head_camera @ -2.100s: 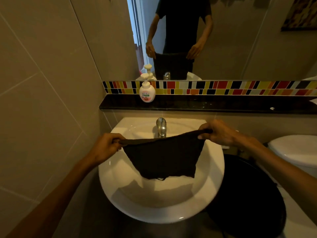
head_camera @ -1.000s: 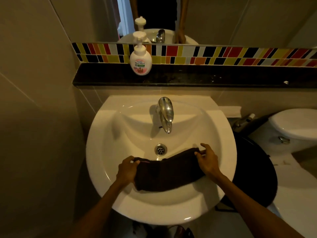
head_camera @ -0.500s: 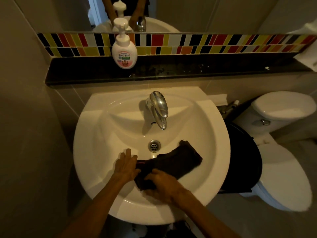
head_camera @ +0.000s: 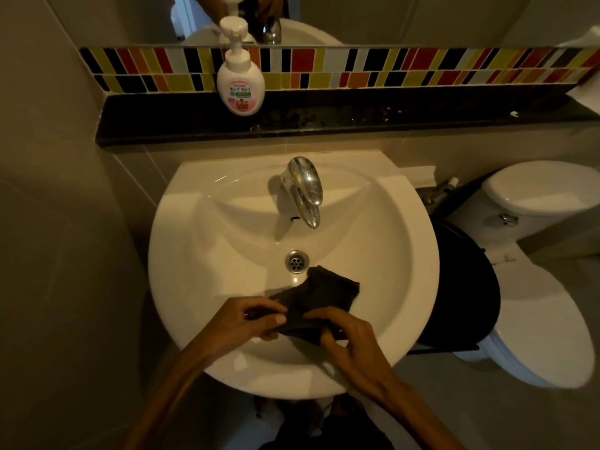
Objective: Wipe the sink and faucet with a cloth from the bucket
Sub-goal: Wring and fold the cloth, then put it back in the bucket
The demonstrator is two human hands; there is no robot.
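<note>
A round white sink (head_camera: 194, 254) fills the middle of the head view, with a chrome faucet (head_camera: 306, 190) at its back and a metal drain (head_camera: 296, 261) in the bowl. A dark cloth (head_camera: 321, 297) lies bunched in the near part of the bowl, just below the drain. My left hand (head_camera: 250, 319) pinches its near left end. My right hand (head_camera: 344, 336) grips its near edge from the right. A black bucket (head_camera: 464, 287) stands to the right of the sink, partly hidden by the rim.
A white soap pump bottle (head_camera: 240, 82) stands on a dark ledge (head_camera: 357, 118) under a coloured tile strip and a mirror. A white toilet (head_camera: 539, 287) is at the right. A tiled wall closes the left side.
The cloth went from being held spread in the air to lying in the bowl, then was folded smaller. My right hand moved left to the near end, and both hands now hold it there.
</note>
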